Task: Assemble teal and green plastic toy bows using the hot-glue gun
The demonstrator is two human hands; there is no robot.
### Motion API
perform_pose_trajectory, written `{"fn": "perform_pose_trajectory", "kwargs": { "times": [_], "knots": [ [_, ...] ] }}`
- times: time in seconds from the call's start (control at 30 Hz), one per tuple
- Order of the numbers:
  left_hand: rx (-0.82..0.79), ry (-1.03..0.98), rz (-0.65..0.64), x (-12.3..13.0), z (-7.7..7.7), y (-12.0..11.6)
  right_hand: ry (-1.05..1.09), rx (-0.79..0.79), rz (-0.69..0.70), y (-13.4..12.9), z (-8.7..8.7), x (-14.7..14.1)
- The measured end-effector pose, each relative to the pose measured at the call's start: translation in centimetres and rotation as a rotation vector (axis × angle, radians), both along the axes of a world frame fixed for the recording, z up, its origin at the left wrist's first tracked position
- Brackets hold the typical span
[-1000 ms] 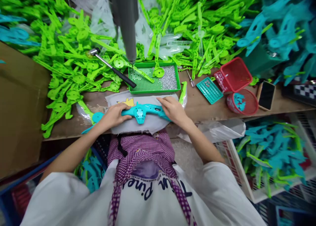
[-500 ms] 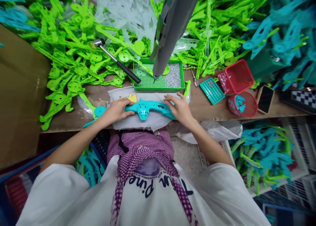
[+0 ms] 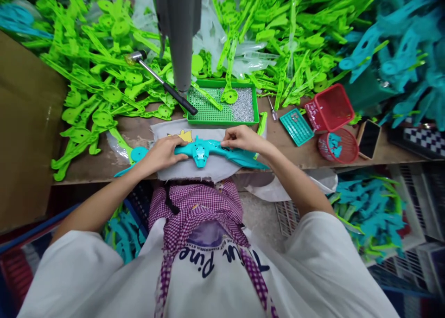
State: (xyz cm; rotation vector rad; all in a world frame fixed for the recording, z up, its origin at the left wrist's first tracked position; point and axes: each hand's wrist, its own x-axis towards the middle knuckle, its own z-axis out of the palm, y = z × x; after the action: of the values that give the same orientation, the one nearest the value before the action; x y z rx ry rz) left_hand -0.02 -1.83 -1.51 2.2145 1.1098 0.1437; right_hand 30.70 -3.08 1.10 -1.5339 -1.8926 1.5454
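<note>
A long turquoise plastic part with a raised middle lies across a white cloth. My left hand is closed around its left arm, thumb on the near side. Over the right arm of the part, my right hand has thumb and fingers pinched together beside a dark slot. Whatever sits between those fingertips is too small to make out. Beyond the hands hangs a grey pen-shaped tool, apparently a power screwdriver, its tip near a green tray holding many small metal pieces.
A hammer rests against the tray's left end. Heaps of lime-green parts cover the back of the bench. To the right are a screwdriver, a teal tray, red baskets and a phone-like dark slab.
My right hand has shifted left along the turquoise part, its fingers going from spread to pinched. The hanging tool has swung left. My left hand keeps its hold.
</note>
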Motion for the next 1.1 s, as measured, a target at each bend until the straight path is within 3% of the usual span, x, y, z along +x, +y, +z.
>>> {"fn": "perform_pose_trajectory", "kwargs": {
  "times": [0.2, 0.5, 1.1],
  "knots": [
    [0.004, -0.005, 0.004, 0.0, -0.2, 0.0, -0.062, 0.036, 0.035, 0.4, 0.3, -0.5],
    [0.002, -0.005, 0.011, 0.1, -0.2, 0.0, -0.343, 0.278, 0.34, 0.7, 1.1, -1.2],
    [0.014, -0.009, 0.005, -0.1, -0.4, 0.1, -0.422, 0.266, 0.428, 1.0, 1.8, -1.6]
  ]
}}
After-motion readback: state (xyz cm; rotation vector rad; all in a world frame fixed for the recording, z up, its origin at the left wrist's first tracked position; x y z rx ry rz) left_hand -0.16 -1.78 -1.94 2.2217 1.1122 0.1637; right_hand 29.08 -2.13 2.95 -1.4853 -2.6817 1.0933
